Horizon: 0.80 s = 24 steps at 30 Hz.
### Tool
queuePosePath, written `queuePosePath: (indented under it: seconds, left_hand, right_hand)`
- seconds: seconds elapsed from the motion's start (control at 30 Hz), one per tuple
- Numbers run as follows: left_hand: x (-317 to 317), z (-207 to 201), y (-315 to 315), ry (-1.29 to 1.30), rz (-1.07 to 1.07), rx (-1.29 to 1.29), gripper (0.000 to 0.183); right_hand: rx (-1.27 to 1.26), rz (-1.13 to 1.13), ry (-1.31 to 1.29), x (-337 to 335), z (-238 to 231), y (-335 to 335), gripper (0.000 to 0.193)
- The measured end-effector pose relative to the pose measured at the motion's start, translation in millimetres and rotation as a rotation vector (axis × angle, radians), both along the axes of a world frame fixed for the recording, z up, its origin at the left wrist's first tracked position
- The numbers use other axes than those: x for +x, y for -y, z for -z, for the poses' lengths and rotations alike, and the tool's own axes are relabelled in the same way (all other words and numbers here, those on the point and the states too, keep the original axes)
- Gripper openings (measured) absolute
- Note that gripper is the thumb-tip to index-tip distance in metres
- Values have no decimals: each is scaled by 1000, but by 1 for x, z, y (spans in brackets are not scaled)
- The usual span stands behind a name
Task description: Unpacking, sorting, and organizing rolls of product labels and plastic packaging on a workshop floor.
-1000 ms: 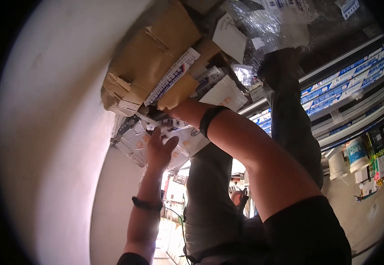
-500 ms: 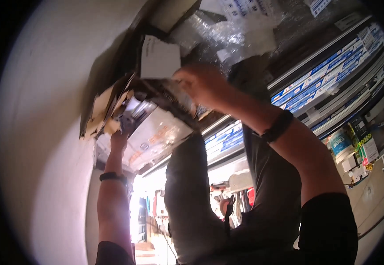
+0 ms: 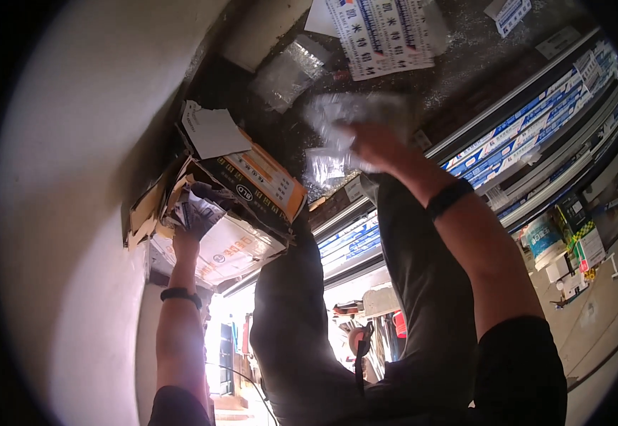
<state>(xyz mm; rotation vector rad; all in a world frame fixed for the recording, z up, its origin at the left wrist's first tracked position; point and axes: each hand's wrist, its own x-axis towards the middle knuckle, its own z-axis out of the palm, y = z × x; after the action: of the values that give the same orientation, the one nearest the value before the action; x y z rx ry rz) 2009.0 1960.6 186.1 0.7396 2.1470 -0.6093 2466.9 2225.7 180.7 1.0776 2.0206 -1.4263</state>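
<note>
My left hand [image 3: 187,240] reaches into an open, worn cardboard box [image 3: 251,197] with black and orange sides. Its fingers are hidden among the contents, where a grey, shiny bundle [image 3: 199,211] shows. To the right of the box, my right hand [image 3: 378,145] is closed on a clear plastic bag [image 3: 355,110], which is smeared by motion. Below that hand lies another crumpled clear plastic piece [image 3: 324,167]. A white flap of card [image 3: 214,133] sticks up at the box's far edge.
A pale wall [image 3: 74,213] runs close along the left. Long blue-and-white wrapped bars [image 3: 508,142] are stacked on the right. Printed plastic sheeting [image 3: 383,35] and a clear bag [image 3: 291,74] lie on the dark surface ahead. A white-and-blue tub [image 3: 543,241] stands far right.
My right hand has left the box's edge and moved right, now with a clear plastic bag. The box has tipped and shifted slightly left and nearer. My left hand stays in it.
</note>
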Motion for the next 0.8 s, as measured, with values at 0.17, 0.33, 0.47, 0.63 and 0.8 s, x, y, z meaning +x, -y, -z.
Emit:
queuePosePath:
  seconds: [0.17,0.33,0.47,0.63,0.8]
  left_hand:
    - [9,-42,7,-220,73,147,57]
    - [-5,-33,20,-244,180,121,49]
    - [-38,-29,36,-201,46,118,42]
    - [-19,-40,24,60,-309,142,40]
    - [-6,-62,8,48,-354,191,43]
  right_hand:
    - [201,243,10,-14,-25,-56,76]
    - [1172,-94,120,6,27,-189,88]
    - [786,-178,155,-23,26,-207,93]
    - [639,-143,311,-10,86,-164,56]
    - [626,34,120,-5,14,-149,40]
